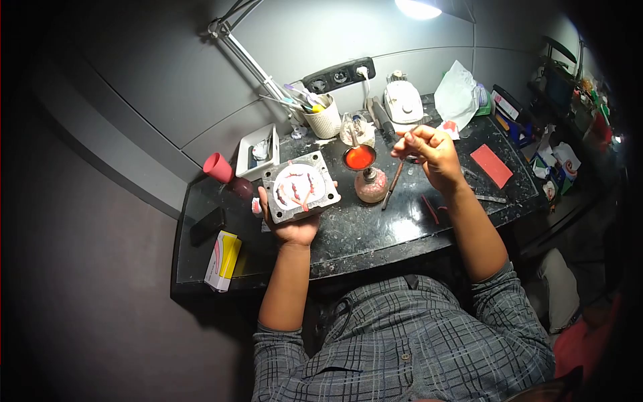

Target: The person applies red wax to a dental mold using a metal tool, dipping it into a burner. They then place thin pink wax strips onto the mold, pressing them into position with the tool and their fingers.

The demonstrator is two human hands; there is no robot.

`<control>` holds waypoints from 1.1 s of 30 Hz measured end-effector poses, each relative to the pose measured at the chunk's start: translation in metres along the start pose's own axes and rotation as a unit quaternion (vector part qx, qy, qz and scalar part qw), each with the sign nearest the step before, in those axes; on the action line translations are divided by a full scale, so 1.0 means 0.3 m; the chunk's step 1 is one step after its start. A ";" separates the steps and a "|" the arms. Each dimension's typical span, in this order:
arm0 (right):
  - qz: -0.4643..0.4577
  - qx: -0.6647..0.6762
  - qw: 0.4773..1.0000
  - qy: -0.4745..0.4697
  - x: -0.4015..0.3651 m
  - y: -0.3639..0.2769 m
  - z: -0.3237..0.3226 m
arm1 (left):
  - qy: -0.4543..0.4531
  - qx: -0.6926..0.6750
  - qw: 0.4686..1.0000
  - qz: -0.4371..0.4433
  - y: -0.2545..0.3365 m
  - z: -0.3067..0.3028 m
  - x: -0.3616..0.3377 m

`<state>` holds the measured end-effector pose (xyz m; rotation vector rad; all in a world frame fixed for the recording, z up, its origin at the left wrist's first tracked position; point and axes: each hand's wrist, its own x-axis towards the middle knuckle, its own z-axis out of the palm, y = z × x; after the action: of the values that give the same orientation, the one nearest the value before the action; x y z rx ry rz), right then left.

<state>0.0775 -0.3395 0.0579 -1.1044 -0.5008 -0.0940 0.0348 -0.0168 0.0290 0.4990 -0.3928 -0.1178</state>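
Note:
On the left, my left hand (295, 230) grips a metal dental flask half (313, 216) from below, tilted toward me. White plaster (293, 175) fills it, with a curved row of red marks and red wax strips on top. My right hand (432, 153) is raised over the bench, thumb and fingers pinched together; what they hold, if anything, is too small to make out. Left of it, a small round pan (360, 157) with glowing orange-red contents sits over a round glass burner (371, 185). A slim dark tool (393, 184) lies beside the burner.
A red wax sheet (491, 166) and thin red sticks (430, 209) lie on the right of the black bench (348, 251). Behind stand a tool cup (323, 119), white tray (257, 153) and white device (403, 102). A pink cup (217, 167) and yellow-white box (224, 261) are left.

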 end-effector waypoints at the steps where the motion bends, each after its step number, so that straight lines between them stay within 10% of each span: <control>1: 0.001 0.000 1.000 0.000 0.001 0.007 -0.007 | -0.010 0.001 1.000 -0.004 0.002 0.002 -0.001; 10: -0.087 -0.104 0.989 0.057 -0.013 0.007 0.034 | 0.024 0.001 1.000 -0.009 -0.012 0.023 -0.007; 33: 0.016 -0.044 0.999 0.018 -0.017 0.026 -0.027 | 0.068 -0.058 0.981 -0.171 -0.087 -0.003 -0.004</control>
<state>0.0782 -0.3439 0.0463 -1.1939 -0.4506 -0.1074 0.0336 -0.0388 0.0151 0.4524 -0.1611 -0.4342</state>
